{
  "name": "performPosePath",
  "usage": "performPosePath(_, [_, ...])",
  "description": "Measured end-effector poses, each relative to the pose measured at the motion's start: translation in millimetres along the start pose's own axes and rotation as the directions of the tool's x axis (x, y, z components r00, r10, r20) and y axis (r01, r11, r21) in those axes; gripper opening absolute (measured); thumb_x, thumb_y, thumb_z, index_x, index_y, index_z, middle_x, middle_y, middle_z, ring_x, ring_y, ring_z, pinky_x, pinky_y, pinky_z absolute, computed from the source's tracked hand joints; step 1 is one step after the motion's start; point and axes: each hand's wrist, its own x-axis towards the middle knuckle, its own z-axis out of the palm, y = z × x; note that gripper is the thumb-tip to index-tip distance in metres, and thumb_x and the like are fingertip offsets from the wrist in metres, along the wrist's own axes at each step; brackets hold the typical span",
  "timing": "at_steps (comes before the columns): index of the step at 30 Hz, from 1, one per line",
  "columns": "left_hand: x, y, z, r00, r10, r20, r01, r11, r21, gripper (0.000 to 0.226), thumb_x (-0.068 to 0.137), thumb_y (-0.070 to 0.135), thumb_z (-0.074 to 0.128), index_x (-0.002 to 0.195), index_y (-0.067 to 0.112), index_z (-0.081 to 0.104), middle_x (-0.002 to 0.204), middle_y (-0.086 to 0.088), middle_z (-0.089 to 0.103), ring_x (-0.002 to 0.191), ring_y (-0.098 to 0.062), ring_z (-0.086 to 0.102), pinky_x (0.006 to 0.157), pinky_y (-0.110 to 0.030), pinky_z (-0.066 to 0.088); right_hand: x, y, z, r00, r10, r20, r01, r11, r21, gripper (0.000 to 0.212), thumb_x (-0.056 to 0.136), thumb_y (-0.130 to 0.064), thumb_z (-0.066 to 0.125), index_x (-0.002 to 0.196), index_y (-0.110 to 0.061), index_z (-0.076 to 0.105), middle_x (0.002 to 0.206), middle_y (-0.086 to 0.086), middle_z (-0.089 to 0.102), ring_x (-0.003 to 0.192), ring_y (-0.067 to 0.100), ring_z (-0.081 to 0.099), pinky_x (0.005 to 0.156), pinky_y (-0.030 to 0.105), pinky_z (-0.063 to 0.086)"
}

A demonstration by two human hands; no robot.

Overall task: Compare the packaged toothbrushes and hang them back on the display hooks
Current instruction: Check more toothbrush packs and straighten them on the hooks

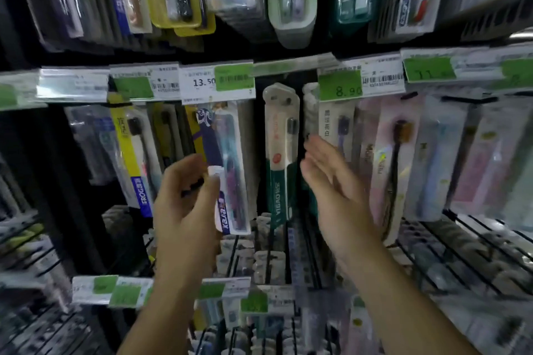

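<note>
My left hand (184,196) pinches the lower left edge of a purple-and-white packaged toothbrush (227,170). That pack hangs under the 13.50 price tag (202,83) in the middle row. My right hand (331,181) is open with fingers spread and holds nothing. It is raised just right of a white-and-green toothbrush pack (281,153) that hangs on its hook. The right hand is blurred. Whether it touches that pack, I cannot tell.
Rows of packaged toothbrushes hang on hooks above, left and right. A yellow-and-blue pack (131,153) hangs left of my left hand. A strip of price tags (340,89) runs across the rack. Wire hooks with more packs (268,262) jut out below my hands.
</note>
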Motion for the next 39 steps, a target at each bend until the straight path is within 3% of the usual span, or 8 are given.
performPosePath(5, [36.3, -11.1, -11.4, 0.971, -0.198, 0.135, 0.211, 0.973, -0.089, 0.045, 0.098, 0.057, 0.047, 0.141, 0.048, 0.046, 0.127, 0.042, 0.049, 0.114, 0.019, 0.049, 0.093, -0.015, 0.038, 37.8, 32.4, 15.4, 0.978, 0.142, -0.153, -0.152, 0.987, -0.052, 0.056, 0.1, -0.053, 0.047, 0.153, -0.04, 0.034, 0.135, -0.03, 0.039, 0.123, -0.008, 0.038, 0.105, 0.022, 0.027])
performPosePath(8, [61.7, -18.4, -6.5, 0.914, -0.325, 0.241, 0.36, 0.926, -0.116, 0.06, 0.096, 0.067, 0.036, 0.148, 0.038, 0.044, 0.151, 0.018, 0.046, 0.138, -0.007, 0.043, 0.116, -0.04, 0.031, 64.7, 33.8, 22.3, 0.94, 0.248, -0.233, -0.234, 0.968, 0.086, 0.034, 0.102, -0.057, 0.04, 0.13, -0.043, 0.054, 0.12, -0.036, 0.058, 0.11, -0.009, 0.055, 0.098, 0.017, 0.039])
performPosePath(12, [88.7, -21.6, 8.4, 0.856, -0.405, 0.321, 0.499, 0.808, -0.313, 0.056, 0.1, 0.063, 0.031, 0.136, 0.03, 0.057, 0.137, 0.007, 0.064, 0.123, -0.011, 0.06, 0.11, -0.04, 0.04, 95.1, 32.4, 26.1, 0.897, 0.336, -0.286, -0.297, 0.939, 0.173, 0.053, 0.095, -0.07, 0.037, 0.113, -0.033, 0.07, 0.101, -0.009, 0.078, 0.087, 0.008, 0.074, 0.074, 0.027, 0.053])
performPosePath(17, [95.8, -22.1, 13.4, 0.854, -0.425, 0.301, 0.509, 0.801, -0.314, 0.049, 0.094, 0.068, 0.042, 0.107, 0.032, 0.073, 0.097, 0.009, 0.08, 0.097, -0.014, 0.074, 0.077, -0.029, 0.056, 115.8, 37.7, 22.8, 0.886, 0.391, -0.251, -0.365, 0.92, 0.145, 0.062, 0.094, -0.072, 0.036, 0.123, -0.028, 0.069, 0.118, 0.004, 0.075, 0.108, 0.021, 0.07, 0.097, 0.039, 0.055])
performPosePath(21, [89.7, -21.7, 12.1, 0.87, -0.38, 0.315, 0.466, 0.844, -0.267, 0.067, 0.083, 0.075, 0.047, 0.133, 0.032, 0.063, 0.121, 0.009, 0.074, 0.113, -0.013, 0.068, 0.105, -0.043, 0.046, 113.9, 42.3, 23.3, 0.92, 0.333, -0.207, -0.316, 0.942, 0.109, 0.057, 0.095, -0.072, 0.033, 0.126, -0.036, 0.065, 0.119, -0.005, 0.071, 0.107, 0.01, 0.066, 0.09, 0.029, 0.052])
performPosePath(28, [84.2, -5.3, 9.6, 0.943, -0.262, 0.204, 0.322, 0.87, -0.372, 0.04, 0.107, 0.024, 0.043, 0.146, 0.028, 0.048, 0.138, 0.003, 0.063, 0.125, -0.013, 0.06, 0.113, -0.042, 0.042, 109.0, 43.1, 25.2, 0.938, 0.271, -0.215, -0.247, 0.96, 0.132, 0.055, 0.096, -0.068, 0.033, 0.119, -0.034, 0.069, 0.114, -0.009, 0.073, 0.112, 0.012, 0.066, 0.102, 0.035, 0.049])
performPosePath(35, [83.9, -1.2, 8.3, 0.951, -0.232, 0.202, 0.296, 0.872, -0.391, 0.039, 0.106, 0.025, 0.046, 0.144, 0.028, 0.049, 0.138, 0.004, 0.062, 0.126, -0.013, 0.06, 0.11, -0.037, 0.045, 108.8, 36.8, 15.3, 0.944, 0.234, -0.233, -0.223, 0.972, 0.072, 0.053, 0.1, -0.061, 0.038, 0.063, -0.054, 0.075, 0.068, -0.023, 0.076, 0.064, -0.004, 0.072, 0.048, 0.011, 0.051])
performPosePath(39, [81.7, -6.1, 6.2, 0.947, -0.201, 0.249, 0.275, 0.91, -0.31, 0.061, 0.093, 0.046, 0.052, 0.151, 0.035, 0.039, 0.153, 0.006, 0.048, 0.139, -0.014, 0.047, 0.117, -0.046, 0.034, 107.6, 43.7, 10.6, 0.952, 0.197, -0.236, -0.181, 0.98, 0.089, 0.046, 0.098, -0.063, 0.039, 0.085, -0.042, 0.077, 0.084, -0.021, 0.079, 0.08, -0.001, 0.075, 0.067, 0.018, 0.057])
